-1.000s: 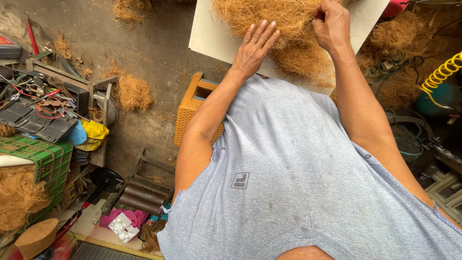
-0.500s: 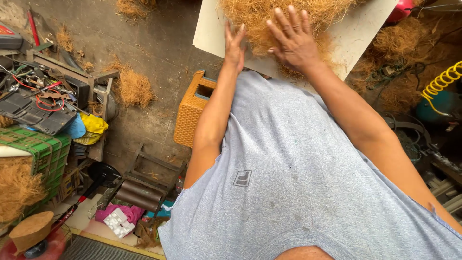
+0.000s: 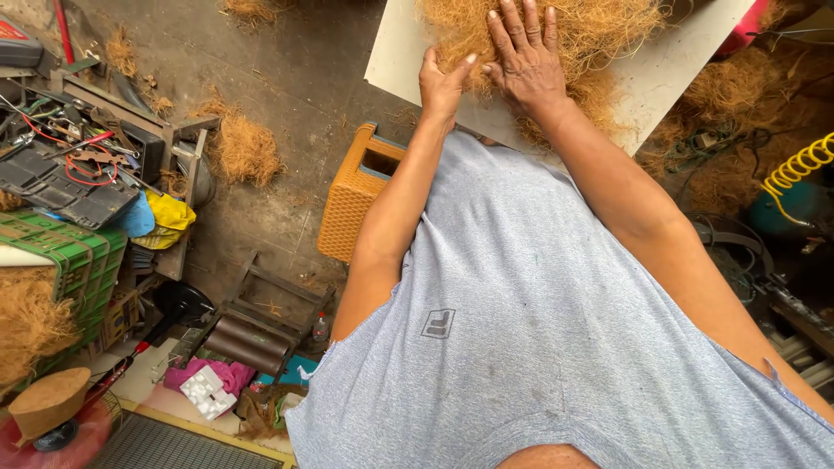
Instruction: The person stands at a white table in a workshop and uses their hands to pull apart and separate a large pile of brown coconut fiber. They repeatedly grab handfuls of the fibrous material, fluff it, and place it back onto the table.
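A heap of coconut fibre [image 3: 556, 35] lies on a pale board [image 3: 686, 69] and covers most of its middle, spilling over the near edge beside the right forearm. The board's near-left corner, just above the left hand, is bare, and so is a strip along its right side towards the near-right corner. Its far side runs out of view at the top.

The right hand [image 3: 526, 61] lies flat, palm down, on the near part of the fibre heap, fingers spread and pointing away from the body; it pinches nothing, only presses on the strands. The left hand [image 3: 441, 80] is at the heap's near-left fringe, close against the right hand, its thumb reaching across to the right hand's edge. Its fingers are turned under and mostly hidden, so I cannot tell whether they close on any fibre.

Below the board's near-left corner an orange woven stool [image 3: 352, 195] stands on the concrete floor [image 3: 287, 78], just beside the left elbow. Left of it the floor is open apart from a loose fibre clump [image 3: 246, 148]. Farther left, a cluttered tool tray [image 3: 61, 165] and a green crate [image 3: 65, 252] hem in that side. On the right, a yellow coiled hose [image 3: 799, 169] and more fibre crowd the space beside the right arm.
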